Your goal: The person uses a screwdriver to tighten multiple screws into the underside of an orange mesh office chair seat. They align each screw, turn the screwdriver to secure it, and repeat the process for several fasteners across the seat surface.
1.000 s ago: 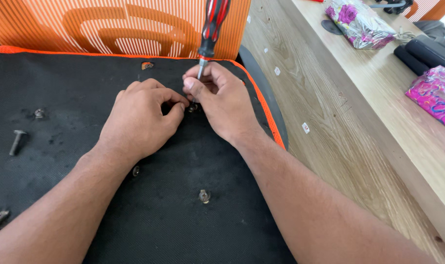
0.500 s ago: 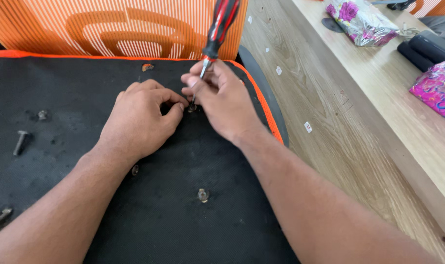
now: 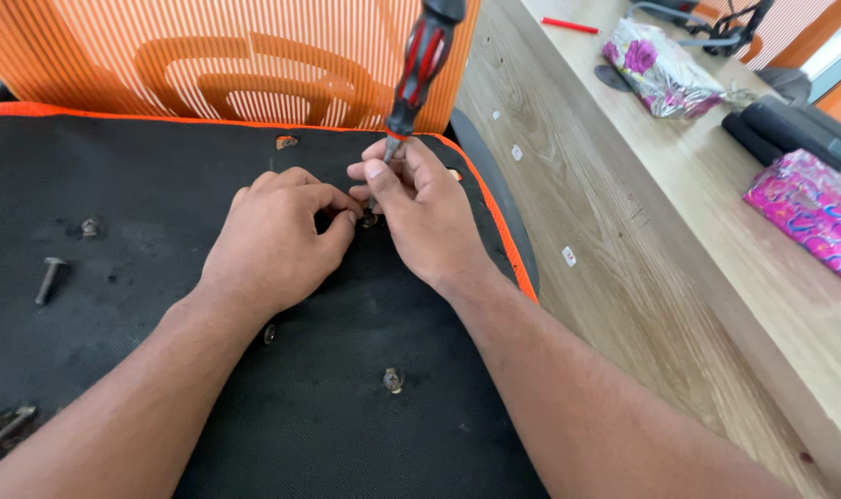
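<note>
The right hand (image 3: pixel 429 217) is pinching the shaft of a red-and-black screwdriver (image 3: pixel 420 65), fingers closed around it low down. Its long axis is tilting up toward one o'clock, the tip planted at a screw (image 3: pixel 369 220) in the black seat underside (image 3: pixel 162 388). The left hand (image 3: pixel 277 236) is curling shut at nine o'clock of that screw, fingertips touching beside it; what they are gripping, I cannot tell. Both hands are equally near. A loose bolt (image 3: pixel 49 277) is lying well apart at nine o'clock.

Daylit wooden floor (image 3: pixel 614 277) beside a long pale wooden bench (image 3: pixel 771 277).
</note>
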